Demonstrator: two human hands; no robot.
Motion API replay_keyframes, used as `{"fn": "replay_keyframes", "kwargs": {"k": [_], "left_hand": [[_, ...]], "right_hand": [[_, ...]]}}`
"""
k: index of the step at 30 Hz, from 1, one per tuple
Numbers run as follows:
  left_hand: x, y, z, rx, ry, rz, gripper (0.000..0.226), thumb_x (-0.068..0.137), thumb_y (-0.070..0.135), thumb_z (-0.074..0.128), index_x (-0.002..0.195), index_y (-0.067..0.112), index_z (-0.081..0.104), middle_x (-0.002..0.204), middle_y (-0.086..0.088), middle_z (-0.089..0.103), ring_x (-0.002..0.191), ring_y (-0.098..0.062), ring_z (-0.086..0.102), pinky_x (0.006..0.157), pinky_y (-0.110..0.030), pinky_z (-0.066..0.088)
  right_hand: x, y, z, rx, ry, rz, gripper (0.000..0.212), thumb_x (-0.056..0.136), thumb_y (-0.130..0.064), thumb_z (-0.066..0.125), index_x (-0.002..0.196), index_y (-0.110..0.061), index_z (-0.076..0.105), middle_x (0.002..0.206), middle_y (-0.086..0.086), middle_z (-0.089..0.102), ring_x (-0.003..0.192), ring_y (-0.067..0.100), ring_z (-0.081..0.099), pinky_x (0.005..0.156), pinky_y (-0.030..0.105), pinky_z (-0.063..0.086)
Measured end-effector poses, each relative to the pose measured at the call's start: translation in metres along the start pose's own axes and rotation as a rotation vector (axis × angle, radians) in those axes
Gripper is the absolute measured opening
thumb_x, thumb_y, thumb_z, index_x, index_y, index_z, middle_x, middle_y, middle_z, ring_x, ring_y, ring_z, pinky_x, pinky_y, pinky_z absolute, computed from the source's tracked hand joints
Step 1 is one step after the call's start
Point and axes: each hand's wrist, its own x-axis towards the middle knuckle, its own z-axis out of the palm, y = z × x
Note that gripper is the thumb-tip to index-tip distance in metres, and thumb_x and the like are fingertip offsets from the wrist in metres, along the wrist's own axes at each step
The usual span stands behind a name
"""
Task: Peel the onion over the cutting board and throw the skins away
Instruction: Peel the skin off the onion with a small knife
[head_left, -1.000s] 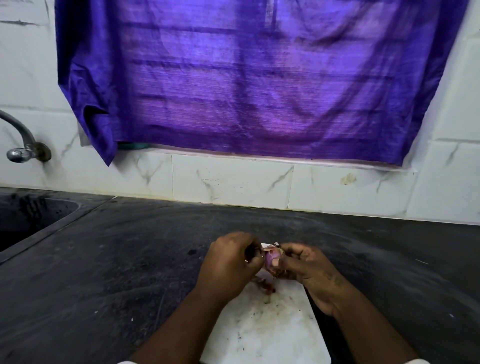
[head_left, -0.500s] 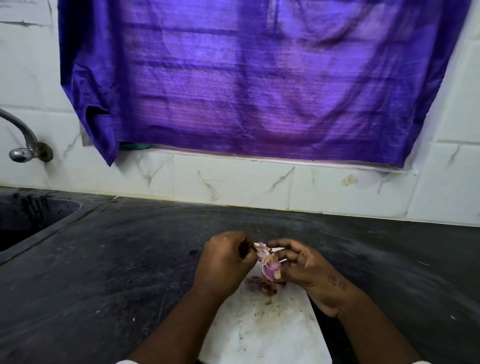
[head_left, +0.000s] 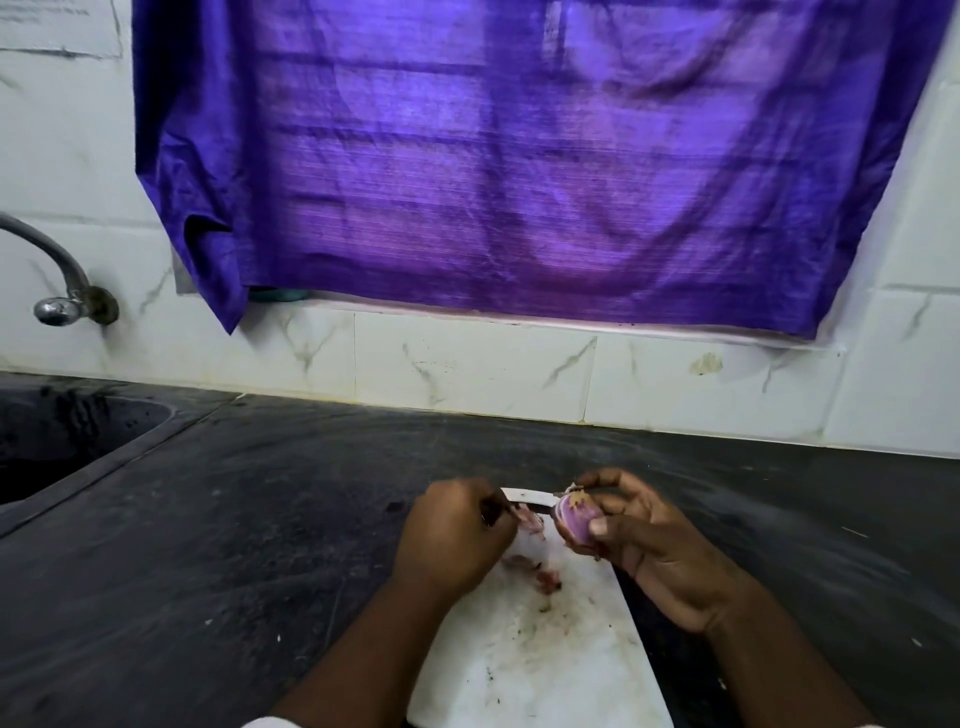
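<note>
Right hand (head_left: 649, 545) cups the onion (head_left: 574, 519): thumb pressed on the near side, fingers curled round the far side. Root end is turned up toward the person, pale and tufted. The flesh below it is smooth and purple, mostly bare of dry skin. The onion is held in the air over the far right corner of the cutting board (head_left: 530, 665), not touching it.

Left hand (head_left: 452, 535) sits just left of the onion, apart from it. Its fingers are curled tight, and the tips pinch a loose pinkish skin strip (head_left: 527, 519) that hangs between hand and onion. Whether the strip is attached to the onion I cannot tell; that spot is blurred.

The board is white, stained and specked with dark crumbs. It lies on the dark counter (head_left: 234, 545) close to the person, long side running near to far. Reddish-brown skin scraps (head_left: 540, 574) lie on its far half, below and between the two hands.

Far left, a sunken sink (head_left: 62, 441) is set in the counter. A tap (head_left: 57, 306) is on the wall above it, spout curving off the left edge. The back wall is white marbled tile (head_left: 467, 369). A purple cloth (head_left: 519, 166) hangs over most of the upper wall, its lower edge well above the counter. A white sleeve edge (head_left: 260, 722) just shows at the near edge, below the left forearm.
</note>
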Motion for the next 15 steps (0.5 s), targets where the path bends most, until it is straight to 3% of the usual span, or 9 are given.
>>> {"fn": "replay_keyframes", "kwargs": {"k": [2,5,7,9,11,13,15], "left_hand": [[-0.0032,0.0044,0.0024,0.021,-0.059,0.034,0.024,0.08,0.036,0.062,0.097,0.033,0.078,0.082,0.016,0.075,0.069,-0.001,0.066,0.06,-0.022,0.047],[-0.0021,0.0029,0.0031,-0.02,-0.105,0.115,0.024,0.079,0.026,0.069,0.102,0.033,0.072,0.096,0.017,0.068,0.08,0.001,0.062,0.067,-0.019,0.048],[-0.0016,0.0006,0.0051,-0.03,-0.097,0.19,0.026,0.077,0.018,0.074,0.095,0.032,0.062,0.093,0.016,0.06,0.079,0.0,0.054,0.064,-0.013,0.039],[-0.0011,-0.0001,0.0073,-0.048,-0.089,0.203,0.027,0.078,0.013,0.077,0.086,0.029,0.057,0.084,0.014,0.058,0.076,-0.003,0.054,0.061,-0.018,0.041],[0.0011,-0.0015,0.0084,-0.061,-0.093,0.207,0.023,0.079,0.008,0.076,0.081,0.026,0.062,0.081,0.012,0.063,0.073,-0.005,0.058,0.062,-0.027,0.048],[0.0019,-0.002,0.0082,-0.043,-0.111,0.229,0.02,0.08,0.005,0.073,0.08,0.025,0.071,0.085,0.012,0.067,0.076,-0.002,0.059,0.067,-0.025,0.049],[0.0013,-0.0008,0.0079,-0.037,-0.134,0.238,0.024,0.082,0.004,0.07,0.083,0.026,0.077,0.09,0.013,0.07,0.081,0.0,0.061,0.072,-0.023,0.053]], "right_hand": [[0.0012,0.0005,0.0004,0.01,0.035,-0.006,0.084,0.045,-0.025,0.101,0.115,-0.001,0.062,0.113,0.026,0.073,0.091,0.03,0.073,0.077,0.038,0.061],[0.0023,0.0007,0.0017,0.048,0.069,-0.012,0.084,0.045,-0.025,0.101,0.116,-0.001,0.062,0.117,0.026,0.073,0.094,0.031,0.073,0.077,0.037,0.062],[0.0024,-0.0003,0.0026,0.068,0.091,-0.012,0.087,0.045,-0.026,0.101,0.118,-0.001,0.062,0.119,0.025,0.072,0.095,0.031,0.073,0.075,0.034,0.062],[0.0022,-0.0016,0.0032,0.068,0.115,-0.008,0.089,0.044,-0.028,0.101,0.119,-0.001,0.062,0.118,0.023,0.074,0.097,0.03,0.074,0.074,0.032,0.062],[0.0021,-0.0021,0.0036,0.073,0.14,-0.007,0.087,0.041,-0.032,0.101,0.115,-0.004,0.064,0.116,0.019,0.076,0.097,0.028,0.076,0.074,0.031,0.062],[0.0023,-0.0017,0.0045,0.088,0.167,-0.002,0.082,0.041,-0.033,0.101,0.111,-0.007,0.067,0.114,0.019,0.076,0.096,0.026,0.076,0.074,0.03,0.063],[0.0031,-0.001,0.0049,0.101,0.197,0.016,0.064,0.054,-0.028,0.095,0.108,-0.008,0.068,0.116,0.02,0.076,0.098,0.027,0.074,0.078,0.032,0.063]]}}
